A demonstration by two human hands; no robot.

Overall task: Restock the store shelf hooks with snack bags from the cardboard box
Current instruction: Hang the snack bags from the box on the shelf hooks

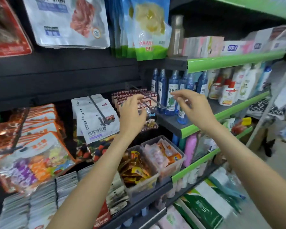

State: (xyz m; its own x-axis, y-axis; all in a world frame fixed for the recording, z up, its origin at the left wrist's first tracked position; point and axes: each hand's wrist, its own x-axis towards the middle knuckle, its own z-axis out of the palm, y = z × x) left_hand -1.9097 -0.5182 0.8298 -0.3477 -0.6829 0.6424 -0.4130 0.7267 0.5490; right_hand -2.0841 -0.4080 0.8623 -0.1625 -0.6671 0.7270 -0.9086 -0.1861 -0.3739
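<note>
Both hands are raised at a metal shelf hook (145,96) that carries dark red and pink snack bags (149,100) with a cartoon girl. My left hand (133,111) lies against the front bag, fingers loosely curled near its top edge. My right hand (191,103) hovers to the right of the hook's tip, thumb and forefinger close together with nothing visible between them. White candy bags (96,119) hang on the neighbouring hook to the left. No cardboard box is in view.
Orange and silver snack bags (31,142) hang at the far left. Clear bins of small sachets (163,156) sit below the hooks. Blue bottles (172,91) stand on a green-edged shelf to the right. Large bags (69,20) hang above.
</note>
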